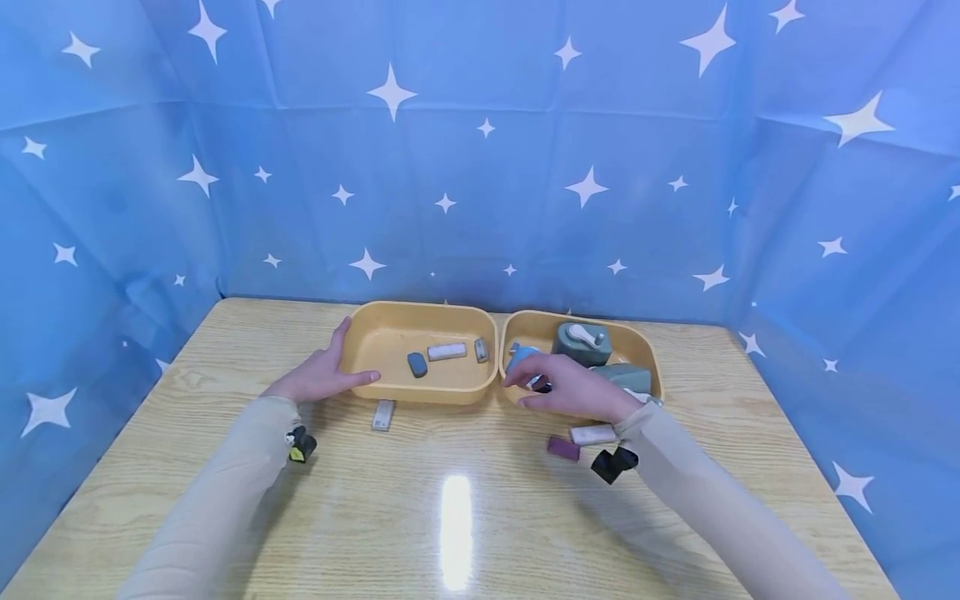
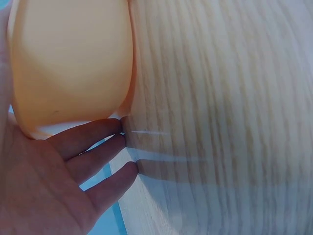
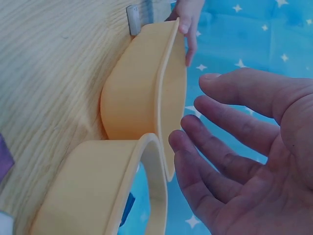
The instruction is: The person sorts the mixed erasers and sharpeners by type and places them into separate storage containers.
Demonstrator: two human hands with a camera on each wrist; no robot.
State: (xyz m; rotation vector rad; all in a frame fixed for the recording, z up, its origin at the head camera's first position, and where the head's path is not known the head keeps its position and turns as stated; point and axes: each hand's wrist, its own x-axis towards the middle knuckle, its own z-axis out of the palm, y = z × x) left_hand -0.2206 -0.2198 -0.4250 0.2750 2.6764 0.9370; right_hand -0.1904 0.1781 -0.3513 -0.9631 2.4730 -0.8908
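Note:
My left hand [image 1: 318, 375] holds the left end of a yellow bin [image 1: 420, 393], its thumb at the front rim. In the left wrist view, several nearly straight fingers [image 2: 93, 139] lie along the bin's outside. Inside lie a dark blue block [image 1: 417, 364], a whitish bar [image 1: 446, 352] and a small grey piece [image 1: 481, 350]. My right hand [image 1: 573, 387] hovers above a second yellow bin [image 1: 641, 340], fingers loosely bent, nothing in its grasp in the right wrist view. Near its fingertips is a light blue object [image 1: 521, 354], partly hidden, beside two grey-green crank-handled devices [image 1: 581, 343].
A grey-white bar [image 1: 382, 415] lies in front of the left bin. Before the right bin lie a purple block [image 1: 563, 448] and a white bar [image 1: 592, 434]. Both bins stand side by side at the back of the wooden table [image 1: 360, 517], near a blue starred curtain [image 1: 465, 158].

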